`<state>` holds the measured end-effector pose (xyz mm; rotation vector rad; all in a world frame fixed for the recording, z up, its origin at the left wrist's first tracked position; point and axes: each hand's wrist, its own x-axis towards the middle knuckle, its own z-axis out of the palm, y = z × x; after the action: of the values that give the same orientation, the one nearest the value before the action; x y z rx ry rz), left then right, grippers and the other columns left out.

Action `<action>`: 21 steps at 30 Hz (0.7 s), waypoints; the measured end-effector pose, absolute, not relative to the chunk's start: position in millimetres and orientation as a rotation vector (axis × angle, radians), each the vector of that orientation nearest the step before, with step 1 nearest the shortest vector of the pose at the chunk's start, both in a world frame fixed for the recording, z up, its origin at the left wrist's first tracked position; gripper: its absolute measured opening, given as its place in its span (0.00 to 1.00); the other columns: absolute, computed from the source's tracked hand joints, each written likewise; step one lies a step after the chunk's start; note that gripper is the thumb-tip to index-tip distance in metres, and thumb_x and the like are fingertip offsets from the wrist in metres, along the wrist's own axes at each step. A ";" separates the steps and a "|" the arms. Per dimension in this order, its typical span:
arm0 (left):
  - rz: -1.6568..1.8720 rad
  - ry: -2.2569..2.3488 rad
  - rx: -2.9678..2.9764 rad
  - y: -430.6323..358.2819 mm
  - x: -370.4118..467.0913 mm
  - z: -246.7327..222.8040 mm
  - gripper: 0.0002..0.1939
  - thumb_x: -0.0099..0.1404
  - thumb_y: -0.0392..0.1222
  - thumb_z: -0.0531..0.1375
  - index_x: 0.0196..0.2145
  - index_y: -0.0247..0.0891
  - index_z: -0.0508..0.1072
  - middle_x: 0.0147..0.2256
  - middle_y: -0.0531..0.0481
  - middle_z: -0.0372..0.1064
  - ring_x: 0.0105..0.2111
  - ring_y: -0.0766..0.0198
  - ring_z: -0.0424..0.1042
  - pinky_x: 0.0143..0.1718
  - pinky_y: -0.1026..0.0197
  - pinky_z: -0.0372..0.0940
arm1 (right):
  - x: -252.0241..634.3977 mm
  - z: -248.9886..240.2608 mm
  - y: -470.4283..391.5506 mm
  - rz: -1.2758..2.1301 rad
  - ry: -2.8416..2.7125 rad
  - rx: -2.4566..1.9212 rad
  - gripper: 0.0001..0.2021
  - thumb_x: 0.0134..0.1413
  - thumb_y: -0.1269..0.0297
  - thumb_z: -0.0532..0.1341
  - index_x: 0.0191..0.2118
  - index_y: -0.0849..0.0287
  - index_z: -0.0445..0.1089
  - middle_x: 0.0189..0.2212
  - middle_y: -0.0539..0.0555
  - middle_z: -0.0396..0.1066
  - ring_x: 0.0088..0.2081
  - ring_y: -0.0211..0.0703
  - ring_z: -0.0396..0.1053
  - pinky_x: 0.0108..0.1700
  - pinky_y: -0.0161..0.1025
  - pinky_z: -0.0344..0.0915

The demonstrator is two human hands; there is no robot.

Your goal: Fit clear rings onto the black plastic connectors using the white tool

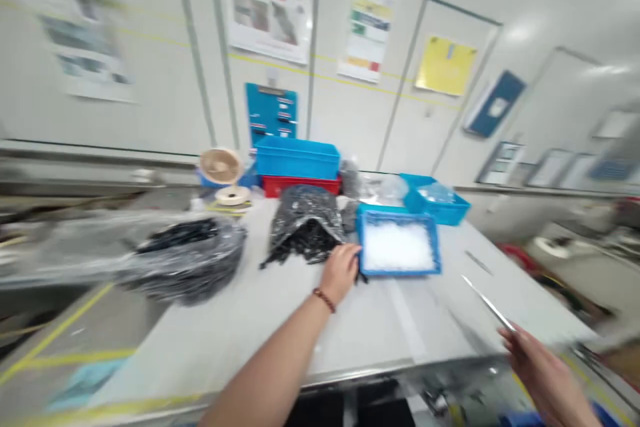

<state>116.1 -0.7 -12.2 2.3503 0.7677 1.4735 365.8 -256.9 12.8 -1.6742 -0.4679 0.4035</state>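
Note:
My left hand (340,273), with a beaded bracelet at the wrist, reaches to the left edge of a blue tray (400,273) holding a blurred white mass (399,245). Its fingers curl over small black pieces (361,277); the grip is partly hidden. Just beyond lies an open clear bag of black strip-like parts (306,220), some spilling from its mouth. At the lower right, my right hand (543,370) is closed on slim metal tweezers (487,302), whose tip points up and left over the white table (360,340).
Another bag of black parts (185,257) lies at the left. Behind stand a blue bin (297,158) on a red one (300,185), a tan round basket (220,165) and a blue bin with clear bags (450,213). A thin metal tool (479,262) rests on the right.

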 end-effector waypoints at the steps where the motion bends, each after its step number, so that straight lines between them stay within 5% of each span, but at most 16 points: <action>1: 1.470 0.735 2.337 0.5 117.3 -15.0 0.13 0.61 0.31 0.49 0.41 0.34 0.69 0.40 0.41 0.68 0.42 0.55 0.66 0.47 0.48 0.62 | 368.2 16.9 -260.7 0.413 -0.421 -1.671 0.20 0.32 0.46 0.64 0.29 0.55 0.72 0.30 0.56 0.74 0.33 0.48 0.70 0.29 0.39 0.67; 21: 1.557 0.761 2.517 4.0 116.7 -23.8 0.13 0.64 0.34 0.48 0.43 0.36 0.68 0.41 0.44 0.68 0.42 0.57 0.67 0.45 0.52 0.64 | 378.2 31.1 -205.1 0.328 -0.843 -1.861 0.18 0.38 0.50 0.56 0.32 0.58 0.71 0.25 0.54 0.74 0.29 0.45 0.69 0.28 0.38 0.62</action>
<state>116.7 4.0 -23.8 2.5168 0.7610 1.5572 378.2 -205.1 31.1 -1.8609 -0.8426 0.3276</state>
